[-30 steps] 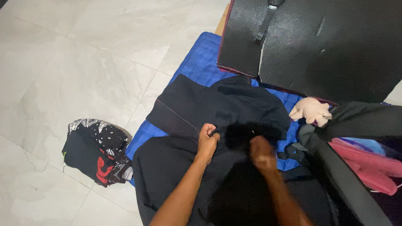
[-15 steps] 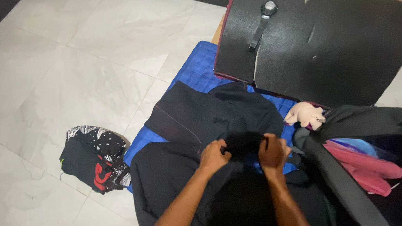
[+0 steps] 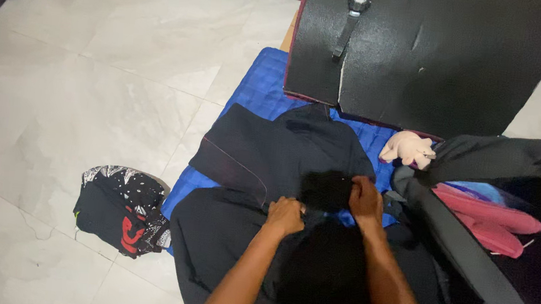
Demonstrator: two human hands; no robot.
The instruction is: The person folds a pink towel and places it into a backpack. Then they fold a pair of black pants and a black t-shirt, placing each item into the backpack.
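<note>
fingers of both hands are curled shut on a dark garment (image 3: 326, 190), pinching its upper edge. left hand (image 3: 285, 215) grips the cloth at its near left corner, knuckles up; right hand (image 3: 365, 199) clamps the edge a little farther away and to the right, so the bunched dark fabric sits between the two fists and just beyond them. below the fingers the same black cloth runs back toward the person's body and merges with other dark fabric, so where one piece ends is hard to tell. beyond the fingertips lies another folded dark garment (image 3: 270, 152), spread on a blue mat (image 3: 256, 91). farther out past that, a black suitcase lid (image 3: 438, 56) stands open, with a wristwatch (image 3: 353, 11) resting on it. just right of the right-hand fingers sits a small pink plush toy (image 3: 408, 149), and beside it a grey bag (image 3: 498, 194) holding pink cloth (image 3: 488, 222). well to the left of the left-hand fingers, a black patterned bundle of clothes (image 3: 121, 209) lies on the pale tiled floor (image 3: 91, 88).
</note>
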